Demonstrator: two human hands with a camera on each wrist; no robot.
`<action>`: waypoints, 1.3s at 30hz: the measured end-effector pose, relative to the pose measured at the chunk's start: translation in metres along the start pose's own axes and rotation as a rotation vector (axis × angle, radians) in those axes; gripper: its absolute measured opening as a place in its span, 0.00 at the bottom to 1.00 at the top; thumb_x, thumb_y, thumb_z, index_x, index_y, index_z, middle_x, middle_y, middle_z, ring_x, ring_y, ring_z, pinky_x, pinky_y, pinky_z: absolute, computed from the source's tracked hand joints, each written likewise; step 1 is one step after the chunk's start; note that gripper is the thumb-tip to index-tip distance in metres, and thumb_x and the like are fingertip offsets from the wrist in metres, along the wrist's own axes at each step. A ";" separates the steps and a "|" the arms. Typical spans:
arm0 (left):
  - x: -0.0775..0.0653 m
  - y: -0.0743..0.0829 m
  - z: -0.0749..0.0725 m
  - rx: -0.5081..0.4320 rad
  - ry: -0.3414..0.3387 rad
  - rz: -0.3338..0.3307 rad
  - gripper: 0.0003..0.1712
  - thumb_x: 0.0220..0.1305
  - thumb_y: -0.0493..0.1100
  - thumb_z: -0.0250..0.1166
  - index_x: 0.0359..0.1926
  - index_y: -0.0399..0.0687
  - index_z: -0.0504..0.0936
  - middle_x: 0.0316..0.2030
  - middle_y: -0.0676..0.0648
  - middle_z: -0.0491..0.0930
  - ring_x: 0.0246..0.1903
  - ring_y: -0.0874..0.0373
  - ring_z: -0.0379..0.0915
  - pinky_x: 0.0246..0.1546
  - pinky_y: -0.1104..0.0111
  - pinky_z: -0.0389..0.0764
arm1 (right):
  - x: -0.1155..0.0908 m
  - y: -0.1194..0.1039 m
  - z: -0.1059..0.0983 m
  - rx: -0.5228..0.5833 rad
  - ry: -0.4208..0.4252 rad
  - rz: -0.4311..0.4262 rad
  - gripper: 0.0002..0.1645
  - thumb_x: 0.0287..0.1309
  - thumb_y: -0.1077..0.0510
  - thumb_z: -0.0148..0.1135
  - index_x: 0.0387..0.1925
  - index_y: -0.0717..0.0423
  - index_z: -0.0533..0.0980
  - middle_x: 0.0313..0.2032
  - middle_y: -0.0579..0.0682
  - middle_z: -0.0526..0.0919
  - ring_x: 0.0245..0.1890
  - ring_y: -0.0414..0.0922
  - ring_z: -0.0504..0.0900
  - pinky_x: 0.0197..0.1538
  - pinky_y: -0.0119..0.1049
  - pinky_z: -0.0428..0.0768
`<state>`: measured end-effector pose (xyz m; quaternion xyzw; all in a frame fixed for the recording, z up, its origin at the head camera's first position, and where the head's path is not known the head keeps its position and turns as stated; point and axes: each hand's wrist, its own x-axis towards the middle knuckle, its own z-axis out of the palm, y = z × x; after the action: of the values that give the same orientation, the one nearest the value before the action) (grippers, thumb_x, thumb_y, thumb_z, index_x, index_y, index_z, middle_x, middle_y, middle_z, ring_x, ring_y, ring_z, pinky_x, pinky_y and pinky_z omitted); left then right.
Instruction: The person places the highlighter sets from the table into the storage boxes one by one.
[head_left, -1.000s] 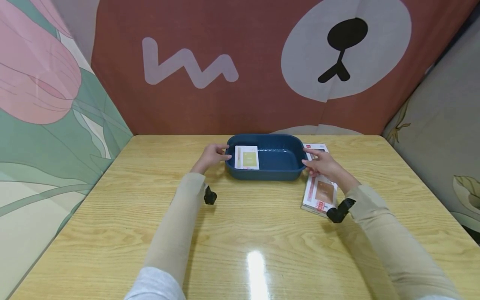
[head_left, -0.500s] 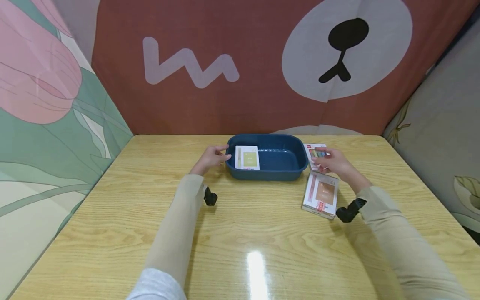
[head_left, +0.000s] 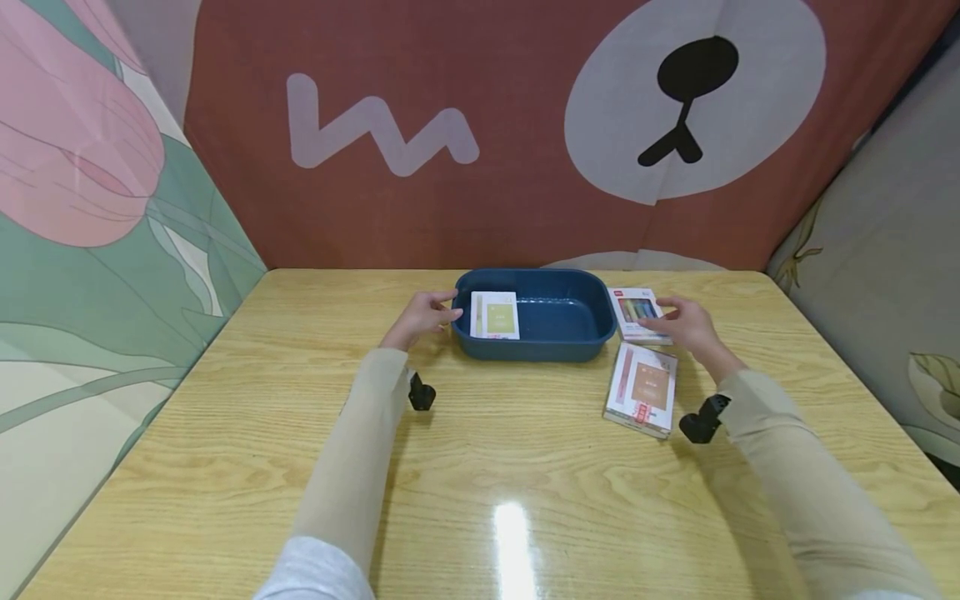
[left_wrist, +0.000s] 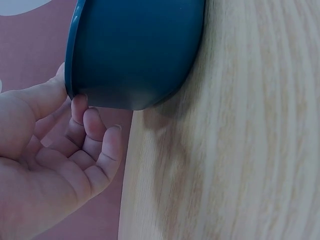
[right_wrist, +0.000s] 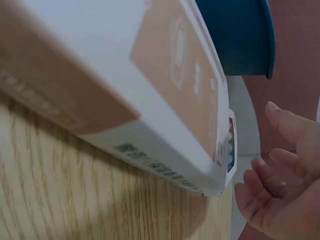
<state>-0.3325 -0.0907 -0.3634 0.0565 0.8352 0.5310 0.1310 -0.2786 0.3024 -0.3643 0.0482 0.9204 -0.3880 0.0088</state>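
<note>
A dark blue rectangular basin (head_left: 532, 351) stands at the back of the table, holding a white box with a yellow-green panel (head_left: 495, 317) at its left end. My left hand (head_left: 422, 318) pinches the basin's left rim; the left wrist view shows its thumb and fingertips at the basin's edge (left_wrist: 70, 75). Right of the basin lies a white box picturing coloured sticks (head_left: 636, 313). My right hand (head_left: 690, 327) hovers at that box's right side, fingers spread and holding nothing. Nearer me lies a thicker white box with an orange-brown panel (head_left: 641, 387), large in the right wrist view.
All of this is on a wooden table (head_left: 480, 467). A reddish-brown backdrop with a cartoon face (head_left: 510, 217) rises along its back edge. Printed panels border the left and right sides. Black camera mounts (head_left: 422, 393) sit on both wrists.
My right hand has left the basin's right rim and moved right, past the box with coloured sticks, uncovering it. My left hand stays on the left rim.
</note>
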 end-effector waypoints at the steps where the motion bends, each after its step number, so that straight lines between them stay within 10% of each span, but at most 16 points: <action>1: 0.000 0.000 0.000 0.001 0.002 -0.001 0.27 0.60 0.39 0.59 0.61 0.45 0.66 0.48 0.40 0.71 0.38 0.53 0.68 0.43 0.58 0.73 | 0.001 0.001 0.000 -0.013 0.004 0.005 0.42 0.53 0.48 0.61 0.60 0.71 0.58 0.49 0.71 0.66 0.44 0.58 0.70 0.40 0.45 0.73; 15: -0.001 0.003 0.000 -0.007 0.011 -0.035 0.28 0.59 0.39 0.60 0.61 0.47 0.67 0.38 0.40 0.71 0.41 0.47 0.69 0.44 0.57 0.72 | 0.010 -0.005 0.011 -0.207 0.034 0.074 0.50 0.49 0.42 0.62 0.61 0.72 0.55 0.56 0.72 0.60 0.55 0.64 0.59 0.55 0.55 0.59; 39: 0.002 0.001 0.000 0.004 0.011 -0.051 0.28 0.59 0.41 0.61 0.61 0.49 0.67 0.42 0.40 0.72 0.41 0.51 0.69 0.43 0.59 0.73 | 0.016 0.004 0.020 -0.348 -0.036 0.107 0.56 0.47 0.40 0.62 0.62 0.74 0.48 0.49 0.74 0.63 0.44 0.63 0.64 0.46 0.54 0.66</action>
<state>-0.3346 -0.0897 -0.3626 0.0327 0.8382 0.5261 0.1396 -0.2942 0.2916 -0.3820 0.0877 0.9694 -0.2228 0.0540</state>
